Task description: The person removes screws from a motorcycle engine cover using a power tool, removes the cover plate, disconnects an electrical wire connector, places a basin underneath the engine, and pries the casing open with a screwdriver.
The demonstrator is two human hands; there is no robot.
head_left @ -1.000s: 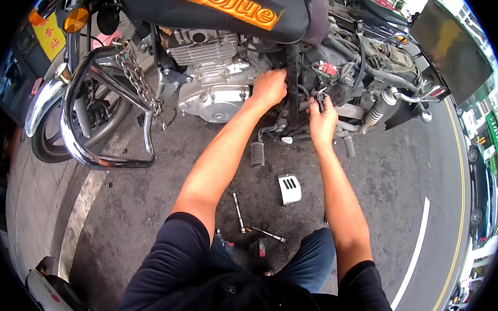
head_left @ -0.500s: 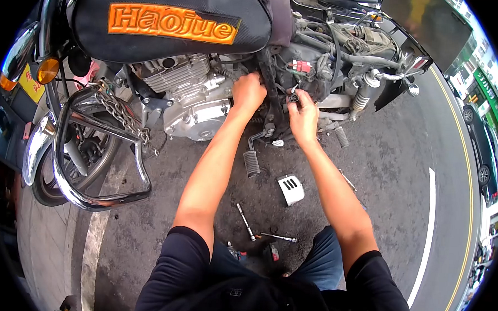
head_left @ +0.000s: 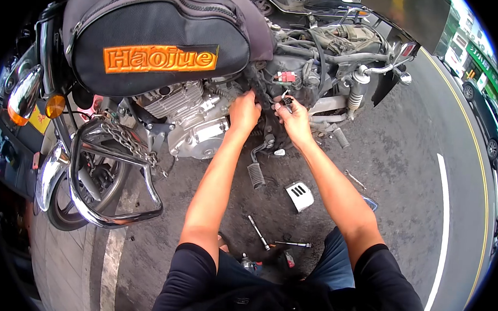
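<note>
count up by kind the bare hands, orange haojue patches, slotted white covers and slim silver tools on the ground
Left hand and right hand: 2
Orange Haojue patch: 1
Slotted white cover: 1
Slim silver tools: 3
Total: 7

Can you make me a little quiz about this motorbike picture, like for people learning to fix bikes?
1. What word is written on the black bag?
2. True or false: the white slotted cover lies on the ground.
3. Which hand is nearer the red piece: A) left or B) right?

Key:
1. Haojue.
2. True.
3. B, the right hand.
</note>
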